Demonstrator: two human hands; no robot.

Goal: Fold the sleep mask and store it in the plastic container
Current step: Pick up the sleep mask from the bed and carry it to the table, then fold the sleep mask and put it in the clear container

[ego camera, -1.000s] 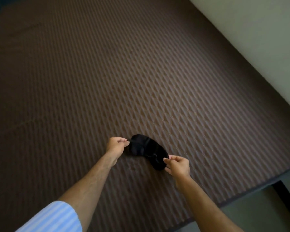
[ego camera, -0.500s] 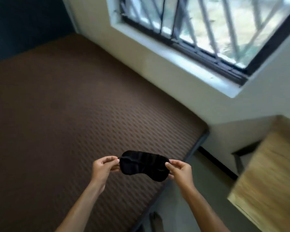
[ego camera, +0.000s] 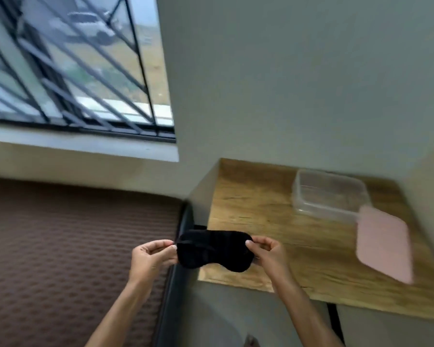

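Observation:
A black sleep mask (ego camera: 214,249) hangs stretched flat in the air between my two hands. My left hand (ego camera: 152,256) pinches its left end and my right hand (ego camera: 267,250) pinches its right end. The mask is held over the near left corner of a wooden table (ego camera: 248,204). A clear plastic container (ego camera: 330,194) stands open on the table, far right of the mask. Its pink lid (ego camera: 383,242) lies flat beside it, nearer to me.
A bed with a brown patterned cover (ego camera: 73,246) lies on the left, its dark edge next to the table. A barred window (ego camera: 68,66) and sill are behind it. A grey wall rises behind the table.
The view has swung right from the bed to the wooden table. The mask was lifted off the bed and is held spread between both hands over the table corner.

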